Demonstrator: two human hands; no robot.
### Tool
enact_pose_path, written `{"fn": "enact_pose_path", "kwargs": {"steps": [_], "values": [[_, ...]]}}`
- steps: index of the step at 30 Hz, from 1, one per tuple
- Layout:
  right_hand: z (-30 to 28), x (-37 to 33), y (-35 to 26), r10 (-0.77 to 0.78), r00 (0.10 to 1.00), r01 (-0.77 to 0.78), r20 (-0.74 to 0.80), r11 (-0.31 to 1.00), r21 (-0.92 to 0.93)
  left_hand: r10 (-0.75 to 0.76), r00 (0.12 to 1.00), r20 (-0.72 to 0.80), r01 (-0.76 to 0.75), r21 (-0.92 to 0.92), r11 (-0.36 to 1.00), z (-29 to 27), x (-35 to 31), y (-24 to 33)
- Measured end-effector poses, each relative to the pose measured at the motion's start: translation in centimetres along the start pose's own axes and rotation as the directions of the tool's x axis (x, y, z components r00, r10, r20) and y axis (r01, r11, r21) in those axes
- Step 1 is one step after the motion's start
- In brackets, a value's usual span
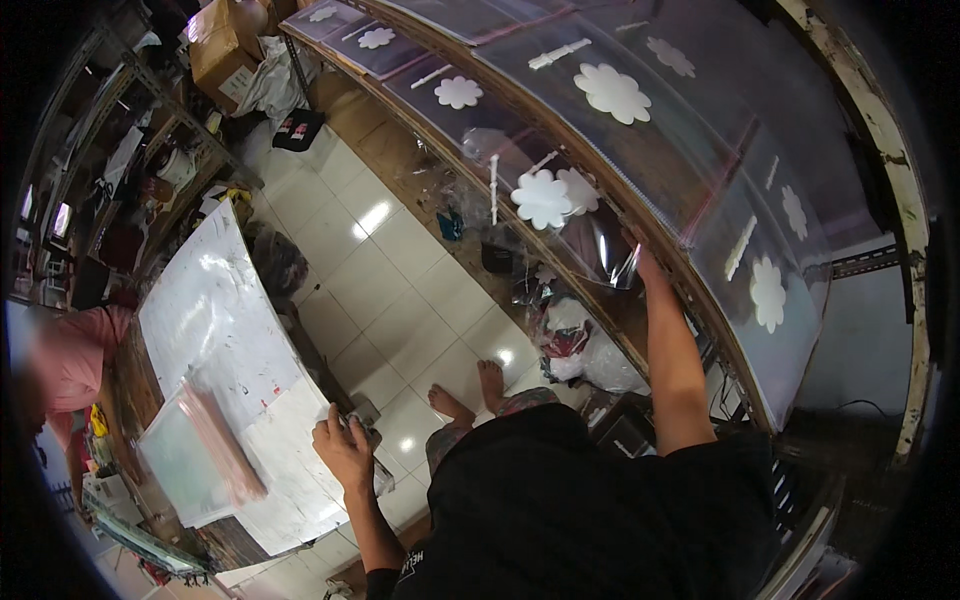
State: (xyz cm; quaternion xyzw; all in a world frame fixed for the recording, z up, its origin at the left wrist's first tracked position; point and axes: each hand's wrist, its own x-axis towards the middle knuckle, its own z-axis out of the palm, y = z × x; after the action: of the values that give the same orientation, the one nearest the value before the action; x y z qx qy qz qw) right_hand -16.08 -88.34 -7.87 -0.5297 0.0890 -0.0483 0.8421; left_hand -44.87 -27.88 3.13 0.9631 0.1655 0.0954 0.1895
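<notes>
My right hand reaches into the shelf on the right and pinches the edge of a clear plastic sheet. That sheet bends up and catches the light; a white flower-shaped print shows near it. My fingertips there are partly hidden. Beside the edge of the white-topped table on the left hovers my left hand, fingers loosely bent and apart, with nothing visible in it. Nearest to it on the white tabletop lie a stack of clear sheets and a pinkish bundle of plastic film.
More clear sheets with white flowers lie on the upper shelf. Plastic bags sit under the rack. A person in a pink shirt is at the far left. A cardboard box stands at the back; metal shelving lines the left.
</notes>
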Motion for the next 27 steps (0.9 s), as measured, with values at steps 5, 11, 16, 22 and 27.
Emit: {"fn": "enact_pose_path", "kwargs": {"steps": [5,11,16,22,27], "values": [[-8.6,-0.5,4.0,-0.118,0.95,0.094,-0.291,0.991,-0.094,-0.025,0.995,-0.1,0.031,0.052,0.998,2.7,-0.2,0.4],[-13.0,-0.3,10.6,-0.067,0.883,0.039,-0.464,0.997,-0.07,-0.018,0.98,-0.2,0.04,0.104,0.994,4.3,0.0,0.0],[-16.7,2.3,13.3,0.173,0.832,-0.004,-0.527,0.952,0.306,-0.014,0.977,-0.215,0.035,0.093,0.995,4.6,0.1,0.0],[-15.3,3.5,13.9,0.071,0.839,0.078,-0.54,0.966,0.248,-0.018,0.974,-0.224,0.053,0.149,0.987,4.6,0.0,0.1],[-14.1,3.9,12.6,0.058,0.843,0.058,-0.535,0.979,0.197,-0.003,0.972,-0.235,0.036,0.136,0.99,5.1,0.0,-0.4]]}}
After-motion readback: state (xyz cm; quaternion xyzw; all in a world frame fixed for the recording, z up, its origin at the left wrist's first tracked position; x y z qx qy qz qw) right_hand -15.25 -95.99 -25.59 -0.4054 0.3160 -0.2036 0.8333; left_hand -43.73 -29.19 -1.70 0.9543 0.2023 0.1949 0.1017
